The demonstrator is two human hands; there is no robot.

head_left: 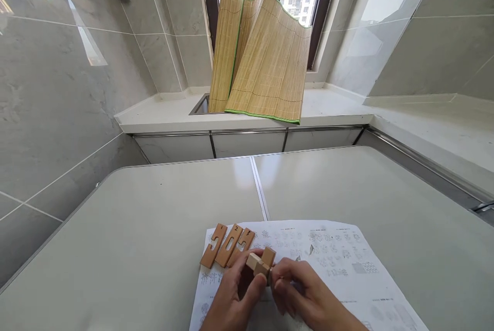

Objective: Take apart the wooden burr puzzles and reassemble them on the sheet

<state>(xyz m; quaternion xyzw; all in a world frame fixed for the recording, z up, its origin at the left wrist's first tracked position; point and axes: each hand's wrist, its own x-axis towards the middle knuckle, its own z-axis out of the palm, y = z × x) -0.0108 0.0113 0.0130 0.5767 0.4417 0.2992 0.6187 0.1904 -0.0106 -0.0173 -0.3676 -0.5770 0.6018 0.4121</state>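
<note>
Small interlocking wooden puzzle blocks (262, 265) sit in my left hand (241, 292), whose thumb and fingers wrap round them. My right hand (295, 287) is closed at their right side, its fingertips touching or very near the blocks; what it pinches, if anything, is hidden. Just beyond my left hand lie flat wooden pieces with cut-outs, numbered 1 (210, 256), 2 (227, 251) and 3 (247, 238), the last partly covered by my fingers. Under all of this spreads a printed instruction sheet (347, 248) with small diagrams.
The sheet lies on a pale table (154, 228) with a seam down its middle. Behind stands a white counter (332, 107) with a sink (200, 104), and a bamboo mat (270, 63) leans against the window. Tiled walls flank both sides.
</note>
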